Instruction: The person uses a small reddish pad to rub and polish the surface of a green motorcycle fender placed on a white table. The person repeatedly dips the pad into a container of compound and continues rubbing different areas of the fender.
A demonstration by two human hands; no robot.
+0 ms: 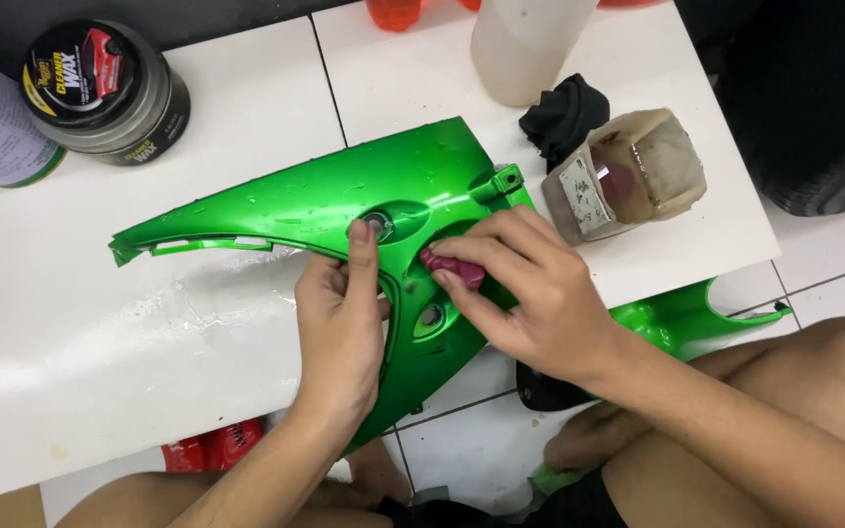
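Green fairing panel (pixel 398 210), wet, lying across white board (pixel 100 332) on tiled floor. Left hand (pixel 339 328) steadying panel, thumb beside a round hole; right hand (pixel 525 288) pinching dark red lump (pixel 454 269), possibly clay, against paint. Close behind: black cloth (pixel 564 112), bagged clay block (pixel 628 171), wax tin (pixel 105 88), translucent bottle (pixel 520 44). Second green piece (pixel 687 318) beyond right wrist.

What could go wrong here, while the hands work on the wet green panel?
1. The green panel is wet and partly overhangs the white board; held only by the left hand, it might slide.
2. The red lump under the right hand might slip off the wet surface.
3. The open plastic box and the tall bottle stand close by; a wide stroke could knock them.
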